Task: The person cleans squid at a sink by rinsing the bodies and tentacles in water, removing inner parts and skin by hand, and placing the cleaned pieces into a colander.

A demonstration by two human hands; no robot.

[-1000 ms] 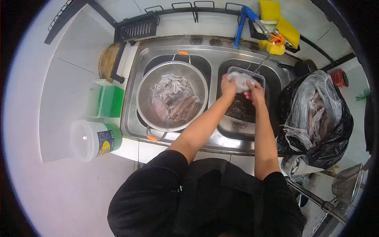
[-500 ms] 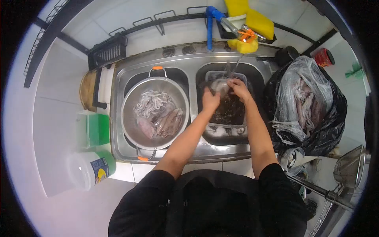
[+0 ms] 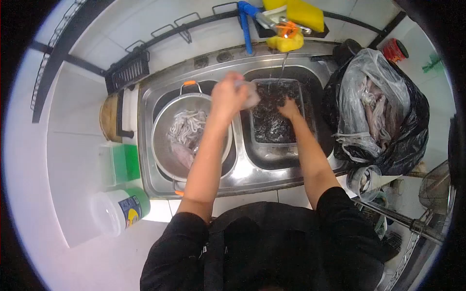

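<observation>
My left hand [image 3: 230,95] is raised over the divider between the two basins, closed on a pale piece of squid [image 3: 252,95] that is blurred by motion. My right hand [image 3: 290,107] is partly in the dark water of a clear plastic tub [image 3: 274,144] in the right basin; its fingertips are hidden under the surface. A thin stream of water falls from the tap [image 3: 268,21] into the tub. In the left basin sits a steel pot [image 3: 160,154] with orange-tipped handles, holding squid tentacles [image 3: 186,127] and squid bodies [image 3: 181,153].
To the right, a black bag with a clear liner [image 3: 348,106] holds more squid. Green containers [image 3: 125,164] and a white-lidded bucket [image 3: 121,212] stand at the left. Yellow sponges [image 3: 305,16] hang by the tap. A clear cup [image 3: 364,183] and a strainer [image 3: 435,186] are at the lower right.
My left hand has lifted out of the tub and moved left toward the pot with the squid piece. My right hand has lowered into the water. The view has shifted slightly.
</observation>
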